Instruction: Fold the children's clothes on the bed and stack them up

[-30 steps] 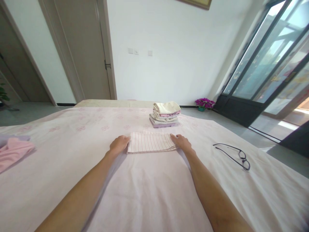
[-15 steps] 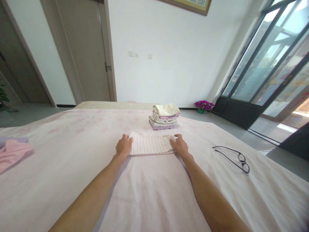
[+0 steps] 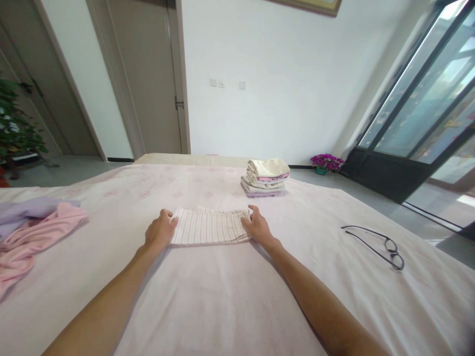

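Note:
A folded striped garment [image 3: 210,228], white with thin pinkish-brown lines, lies flat on the bed in front of me. My left hand [image 3: 160,229] grips its left end, thumb on top and the other fingers curled at the edge. At the opposite end, my right hand [image 3: 257,225] pinches the cloth in the same way. Just beyond the right hand stands a stack of folded clothes [image 3: 267,179], cream on top with pink and lilac layers below. Whether the garment is a pair of shorts or a top cannot be made out.
Crumpled pink clothing [image 3: 48,236] and lilac clothing [image 3: 27,213] lie at the left of the bed [image 3: 208,301]. Black-framed glasses [image 3: 374,246] rest unfolded on the right. Purple flowers [image 3: 326,162] in a green pot stand on the floor beyond the bed.
Both hands have moved left across the bed with the striped garment, away from the stack. My view has turned slightly left, showing more of the crumpled clothes and a plant.

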The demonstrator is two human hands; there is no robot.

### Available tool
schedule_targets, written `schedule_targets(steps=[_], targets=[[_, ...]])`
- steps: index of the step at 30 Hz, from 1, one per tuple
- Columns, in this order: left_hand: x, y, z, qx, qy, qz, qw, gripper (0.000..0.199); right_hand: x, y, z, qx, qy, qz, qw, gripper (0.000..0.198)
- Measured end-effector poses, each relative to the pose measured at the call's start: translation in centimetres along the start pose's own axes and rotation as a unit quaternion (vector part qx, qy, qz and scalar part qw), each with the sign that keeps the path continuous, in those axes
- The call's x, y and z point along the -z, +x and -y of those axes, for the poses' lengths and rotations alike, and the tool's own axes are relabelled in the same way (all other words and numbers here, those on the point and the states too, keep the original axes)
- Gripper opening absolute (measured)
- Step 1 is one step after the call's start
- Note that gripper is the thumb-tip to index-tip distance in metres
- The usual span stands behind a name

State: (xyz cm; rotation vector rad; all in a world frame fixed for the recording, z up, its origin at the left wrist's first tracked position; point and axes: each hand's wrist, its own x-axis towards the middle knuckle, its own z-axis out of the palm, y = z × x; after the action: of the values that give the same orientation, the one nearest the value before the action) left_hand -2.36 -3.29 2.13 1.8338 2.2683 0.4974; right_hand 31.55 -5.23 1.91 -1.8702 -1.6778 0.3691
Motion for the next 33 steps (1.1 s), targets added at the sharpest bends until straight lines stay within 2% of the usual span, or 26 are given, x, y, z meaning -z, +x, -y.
schedule_targets(steps=[2,4,6,8,11,13,15,19,23,28,33], targets=[[0.0,-0.5,0.0,-0.02,0.036,-0.011,0.999,0.046,0.6,-0.2,-0.2,0.001,-0.023,0.017,1.0,0.054],[0.0,-0.9,-0.4,-0.063,0.078,-0.061,0.993,0.052,1.8,-0.3,-0.2,0.003,-0.063,0.02,0.998,0.047],[0.0,-1.0,-0.9,-0.131,0.101,-0.117,0.979,0.053,3.0,-0.4,0.5,0.016,-0.126,-0.008,0.992,0.045],[-0.3,-1.1,-1.7,-0.21,0.092,-0.137,0.964,0.049,3.5,-0.5,2.1,0.058,-0.181,-0.033,0.981,0.046],[-1.4,-0.9,-2.7,-0.306,0.053,-0.096,0.946,0.043,2.2,-0.9,5.1,0.171,-0.209,-0.002,0.963,0.051],[-2.2,-0.8,-3.0,-0.335,0.041,-0.048,0.94,0.046,0.3,-1.1,6.4,0.237,-0.215,0.04,0.947,0.056],[-2.9,-0.6,-2.9,-0.341,0.049,-0.015,0.939,0.052,-1.6,-1.3,6.8,0.264,-0.226,0.073,0.935,0.06],[-3.0,-0.4,-1.6,-0.333,0.069,0.011,0.94,0.059,-3.6,-1.2,5.1,0.251,-0.245,0.096,0.932,0.065],[-2.3,-0.3,-0.1,-0.31,0.077,0.03,0.947,0.064,-3.6,-1.0,3.7,0.244,-0.246,0.08,0.934,0.066],[-1.9,-0.2,1.6,-0.29,0.073,0.043,0.953,0.066,-3.5,-1.1,3.8,0.244,-0.251,0.076,0.934,0.067],[-1.5,-0.9,2.2,-0.27,0.061,0.054,0.959,0.068,-3.7,-1.1,3.9,0.241,-0.249,0.082,0.934,0.067]])
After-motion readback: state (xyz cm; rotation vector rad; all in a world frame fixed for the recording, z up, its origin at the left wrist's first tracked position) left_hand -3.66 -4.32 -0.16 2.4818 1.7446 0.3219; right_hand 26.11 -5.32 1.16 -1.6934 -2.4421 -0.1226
